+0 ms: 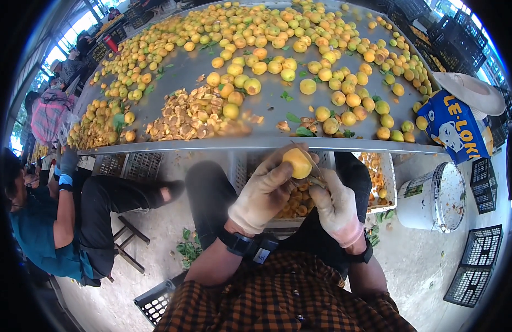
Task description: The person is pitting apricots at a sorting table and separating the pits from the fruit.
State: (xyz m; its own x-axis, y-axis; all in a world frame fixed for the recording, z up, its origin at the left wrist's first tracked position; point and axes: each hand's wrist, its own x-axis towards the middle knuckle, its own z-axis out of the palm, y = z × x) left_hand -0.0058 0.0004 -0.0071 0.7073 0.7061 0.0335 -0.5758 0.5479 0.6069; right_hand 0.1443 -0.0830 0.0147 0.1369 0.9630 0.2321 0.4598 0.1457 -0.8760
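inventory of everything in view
Table: one, grey, ahead
Whole fruit: many, yellow, across table
Cut pieces: many, orange, table's edge
Bag: one, blue, table's right end
Hat: one, pale, beside bag
Bucket: one, white, right floor
Crates: many, black or white, around table
Leaves: many, green, table and floor
People: several, nearest teal, left
Stool: one, dark, left floor
Held fruit: one, yellow, left grip
Thin tool: one, colour unclear, right grip
Legs: two, dark, below
Left grip: one, white, centre
Right grip: one, white, beside it

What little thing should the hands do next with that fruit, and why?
Maybe the left hand should turn the yellow fruit slightly: its side facing the camera looks uncut, and the right hand holds a thin tool close beside it.
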